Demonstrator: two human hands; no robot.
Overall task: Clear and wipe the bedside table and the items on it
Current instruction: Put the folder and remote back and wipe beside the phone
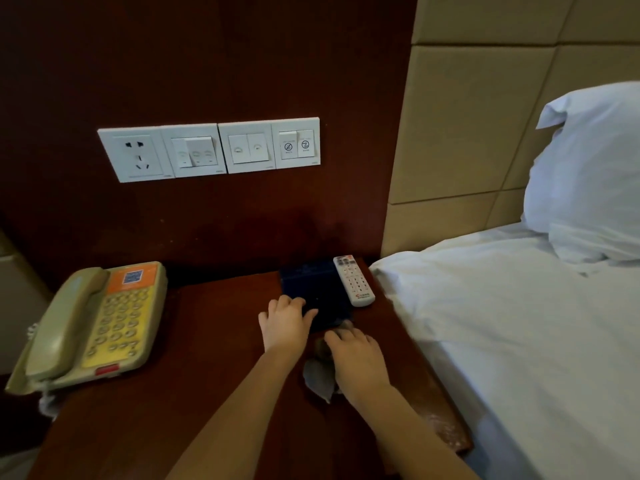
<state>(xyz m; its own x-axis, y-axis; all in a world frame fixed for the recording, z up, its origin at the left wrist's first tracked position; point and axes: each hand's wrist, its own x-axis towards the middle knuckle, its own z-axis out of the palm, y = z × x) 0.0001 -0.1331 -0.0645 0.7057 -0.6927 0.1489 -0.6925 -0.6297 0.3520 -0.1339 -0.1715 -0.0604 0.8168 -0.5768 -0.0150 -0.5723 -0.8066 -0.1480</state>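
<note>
A dark wooden bedside table (pixel 214 393) fills the lower middle. At its back right lies a dark blue folder (pixel 313 278), with a white remote control (pixel 353 280) lying along its right edge. My left hand (pixel 285 322) rests flat on the folder's near left part, fingers spread. My right hand (pixel 356 355) sits just below the folder's near edge, pressing on a grey cloth (pixel 318 375) that sticks out under the palm. A beige telephone (pixel 93 323) with an orange label stands on the table's left side.
A white panel of a socket and switches (pixel 211 148) is on the dark wall above the table. The bed with a white sheet (pixel 519 323) and pillow (pixel 588 174) borders the table on the right. A padded beige headboard (pixel 467 116) rises behind.
</note>
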